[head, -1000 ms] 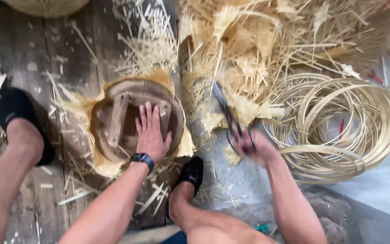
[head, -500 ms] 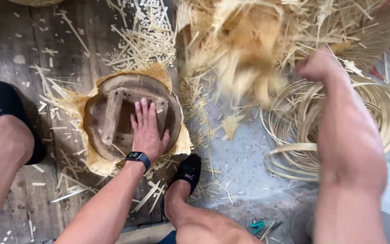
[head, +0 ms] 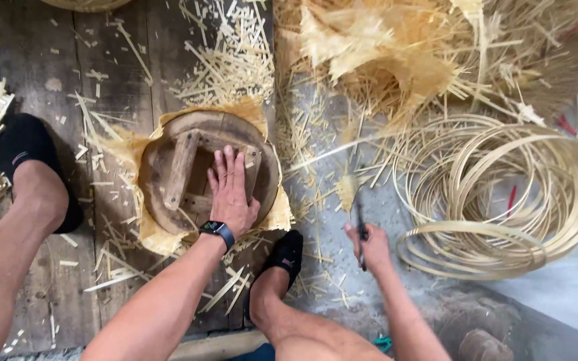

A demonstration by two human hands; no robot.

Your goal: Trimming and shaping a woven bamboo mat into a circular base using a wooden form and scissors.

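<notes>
2 hands apart: left [head: 233,200] flat on wooden mould [head: 168,175], right [head: 368,245] gripping knife [head: 360,230].

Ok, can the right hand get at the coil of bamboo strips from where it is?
Probably yes. The right hand lies just beside the coil of bamboo strips, with only loose shavings on the floor between them. But it is already gripping a dark knife, so its fingers are not free to grasp.

The left hand [head: 231,194] presses flat on a round wooden mould [head: 168,175] on the floor [head: 68,67]. Right of the mould, the right hand [head: 367,246] grips a dark blade [head: 360,224], near coiled strips [head: 503,194].
</notes>
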